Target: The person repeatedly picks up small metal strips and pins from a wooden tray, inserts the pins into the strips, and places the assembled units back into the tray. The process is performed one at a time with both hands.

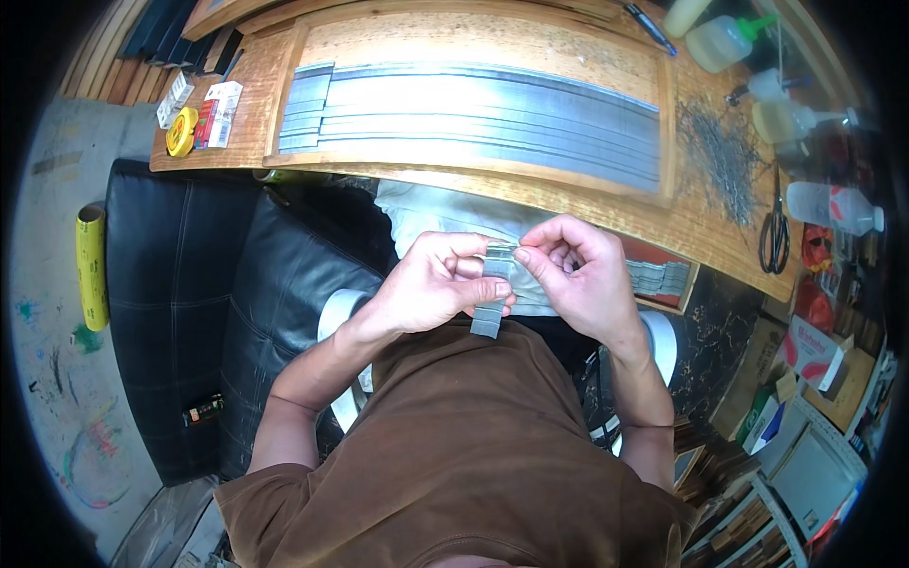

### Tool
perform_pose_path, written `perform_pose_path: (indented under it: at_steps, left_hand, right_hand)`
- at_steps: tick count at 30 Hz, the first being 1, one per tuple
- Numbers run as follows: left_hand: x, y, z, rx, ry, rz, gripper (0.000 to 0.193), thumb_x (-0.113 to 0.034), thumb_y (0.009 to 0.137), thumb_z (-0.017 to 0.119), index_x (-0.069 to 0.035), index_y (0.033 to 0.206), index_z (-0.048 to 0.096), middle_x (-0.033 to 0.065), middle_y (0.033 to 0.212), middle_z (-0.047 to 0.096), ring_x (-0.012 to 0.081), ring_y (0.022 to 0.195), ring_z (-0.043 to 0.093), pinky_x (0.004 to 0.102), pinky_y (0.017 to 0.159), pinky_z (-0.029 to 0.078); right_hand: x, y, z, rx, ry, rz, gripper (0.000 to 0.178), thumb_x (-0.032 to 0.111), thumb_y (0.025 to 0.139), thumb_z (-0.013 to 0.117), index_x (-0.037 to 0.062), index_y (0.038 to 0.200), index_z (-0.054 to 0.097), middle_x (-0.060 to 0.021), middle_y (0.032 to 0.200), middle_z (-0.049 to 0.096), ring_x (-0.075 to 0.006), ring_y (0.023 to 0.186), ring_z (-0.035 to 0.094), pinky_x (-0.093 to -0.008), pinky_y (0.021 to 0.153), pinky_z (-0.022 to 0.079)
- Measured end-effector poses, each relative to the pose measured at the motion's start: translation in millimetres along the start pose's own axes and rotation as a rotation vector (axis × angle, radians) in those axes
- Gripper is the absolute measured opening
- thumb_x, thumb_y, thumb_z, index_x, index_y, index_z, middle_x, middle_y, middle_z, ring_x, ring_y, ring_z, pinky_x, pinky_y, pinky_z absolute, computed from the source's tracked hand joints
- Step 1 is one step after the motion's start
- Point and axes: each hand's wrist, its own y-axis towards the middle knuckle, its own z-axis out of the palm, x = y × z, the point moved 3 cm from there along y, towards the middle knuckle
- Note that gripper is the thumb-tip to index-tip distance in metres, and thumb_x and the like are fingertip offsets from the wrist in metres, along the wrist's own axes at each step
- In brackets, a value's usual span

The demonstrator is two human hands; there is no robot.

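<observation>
My left hand (431, 284) grips a short grey strip of joined staples (490, 298), held upright over my lap. My right hand (578, 270) pinches the strip's top end with thumb and forefinger. Both hands meet just below the front edge of the wooden table (256, 104). On the table lies a shallow wooden tray (668, 114) filled with long rows of the same grey metal staple strips (473, 114).
A heap of loose wire staples (724, 156), black scissors (775, 232) and several squeeze bottles (724, 40) sit at the table's right. A yellow tape measure (181, 131) and small boxes (220, 112) lie at its left. A black padded seat (189, 284) is at my left, with cluttered boxes lower right.
</observation>
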Motion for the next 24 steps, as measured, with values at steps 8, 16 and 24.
perform_pose_path:
  at_steps: [8,16,24]
  left_hand:
    - [1.5,-0.8,1.6,0.003,0.014,-0.027,0.032,-0.005,0.100,0.070,-0.002,0.132,0.066,0.0064,0.092,0.079,0.0069,0.082,0.073,0.0194,0.059,0.050]
    - [4.9,-0.8,2.2,0.023,0.014,-0.041,0.032,-0.005,0.100,0.071,0.001,0.131,0.067,0.0075,0.094,0.079,0.0111,0.084,0.075,0.0201,0.062,0.053]
    - [0.2,-0.8,2.4,0.002,-0.024,-0.025,0.030,-0.003,0.099,0.071,0.002,0.128,0.068,0.0100,0.096,0.079,0.0159,0.085,0.077,0.0232,0.064,0.059]
  right_hand:
    - [-2.6,-0.8,-2.3,0.055,-0.029,0.041,0.007,0.001,0.089,0.081,0.0005,0.092,0.075,0.0040,0.075,0.067,0.0010,0.062,0.049,-0.0186,0.055,0.040]
    - [-2.5,-1.1,-4.2,0.095,0.000,0.056,0.005,-0.001,0.087,0.082,-0.0003,0.089,0.078,0.0012,0.077,0.068,-0.0005,0.064,0.051,-0.0196,0.056,0.041]
    - [-7.6,-5.5,-6.1,0.106,0.116,0.062,0.007,0.001,0.088,0.082,-0.0003,0.093,0.076,0.0000,0.082,0.070,-0.0009,0.068,0.054,-0.0192,0.059,0.042]
